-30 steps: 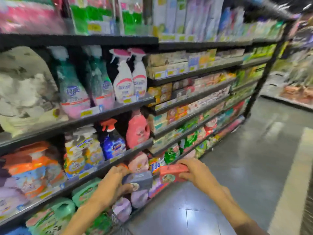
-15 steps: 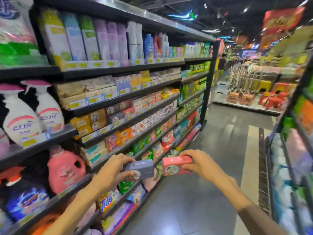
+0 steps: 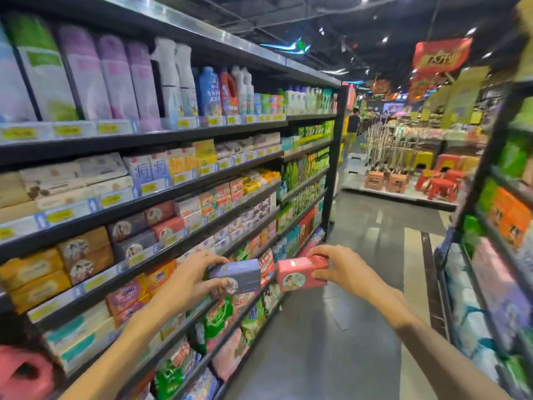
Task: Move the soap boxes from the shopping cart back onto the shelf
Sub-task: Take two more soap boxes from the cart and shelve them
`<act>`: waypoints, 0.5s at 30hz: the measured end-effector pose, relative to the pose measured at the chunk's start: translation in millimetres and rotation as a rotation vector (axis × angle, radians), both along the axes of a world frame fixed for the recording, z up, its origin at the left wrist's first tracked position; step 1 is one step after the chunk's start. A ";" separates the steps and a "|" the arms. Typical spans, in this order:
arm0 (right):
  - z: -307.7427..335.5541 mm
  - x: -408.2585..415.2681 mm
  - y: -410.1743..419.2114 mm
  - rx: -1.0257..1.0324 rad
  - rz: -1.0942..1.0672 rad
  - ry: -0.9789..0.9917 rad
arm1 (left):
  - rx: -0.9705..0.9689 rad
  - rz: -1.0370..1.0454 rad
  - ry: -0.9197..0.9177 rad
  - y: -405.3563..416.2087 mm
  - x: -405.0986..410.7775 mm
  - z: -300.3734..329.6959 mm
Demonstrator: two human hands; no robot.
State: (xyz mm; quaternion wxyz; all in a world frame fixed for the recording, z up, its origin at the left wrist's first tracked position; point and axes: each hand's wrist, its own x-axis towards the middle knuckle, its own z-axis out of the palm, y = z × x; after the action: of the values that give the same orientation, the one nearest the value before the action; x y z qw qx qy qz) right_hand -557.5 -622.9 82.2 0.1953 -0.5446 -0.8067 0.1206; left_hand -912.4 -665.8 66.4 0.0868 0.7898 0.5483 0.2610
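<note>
2 hands (image 3: 190,280) (image 3: 343,269), each gripping 1 soap box (image 3: 239,277) (image 3: 300,274), beside crowded shelf (image 3: 161,203) of stacked boxes (image 3: 86,255).

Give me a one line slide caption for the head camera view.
Left hand holds a grey-blue soap box, right hand a pink one, beside stocked shelves.

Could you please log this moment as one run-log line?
left hand: grips grey-blue soap box | right hand: grips pink soap box | shelf: not reached
</note>
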 end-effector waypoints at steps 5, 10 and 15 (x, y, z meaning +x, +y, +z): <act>11.7 -19.8 91.7 0.003 0.028 0.006 | 0.007 0.038 -0.035 86.9 -21.6 -4.6; 16.9 -55.5 179.7 -0.002 0.113 0.007 | 0.001 0.149 -0.033 134.1 -46.9 5.9; 12.2 -108.9 255.3 -0.001 0.277 0.019 | -0.006 0.317 -0.009 147.1 -79.2 4.4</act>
State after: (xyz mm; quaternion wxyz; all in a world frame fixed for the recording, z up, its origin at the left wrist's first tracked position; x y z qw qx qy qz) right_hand -666.4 -367.7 94.5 0.1839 -0.4272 -0.8721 0.1520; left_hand -991.5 -518.7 70.9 0.0493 0.6918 0.6665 0.2734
